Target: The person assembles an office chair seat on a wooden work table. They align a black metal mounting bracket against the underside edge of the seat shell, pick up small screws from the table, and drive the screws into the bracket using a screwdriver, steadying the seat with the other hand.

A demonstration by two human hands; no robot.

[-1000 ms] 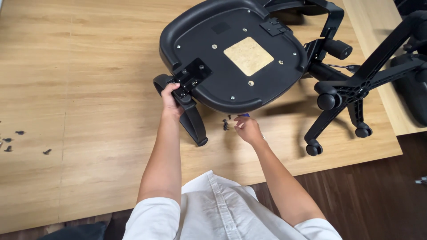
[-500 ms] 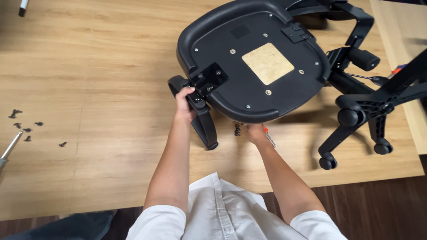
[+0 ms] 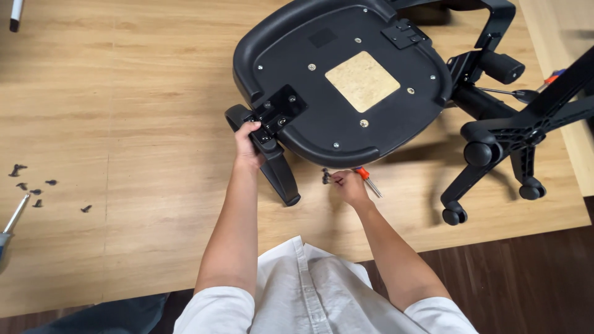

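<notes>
A black office chair seat [image 3: 346,80] lies upside down on a light wooden surface [image 3: 124,124]. My left hand [image 3: 249,143] grips the black armrest [image 3: 272,161] where it meets a bracket [image 3: 281,111] on the seat's underside. My right hand [image 3: 348,187] rests on the surface just below the seat's edge, fingertips pinching a small dark screw [image 3: 326,177]. An orange-handled screwdriver [image 3: 369,180] lies right beside that hand.
The black wheeled chair base [image 3: 513,142] lies on its side at the right. Several loose dark screws [image 3: 34,188] and a metal tool [image 3: 11,226] sit at the far left. A dark wood floor [image 3: 526,272] begins beyond the surface's near edge.
The view has shifted, so the seat sits further right and higher. My right hand has closed its fingertips on a screw beside the screwdriver. My left hand keeps its hold on the armrest.
</notes>
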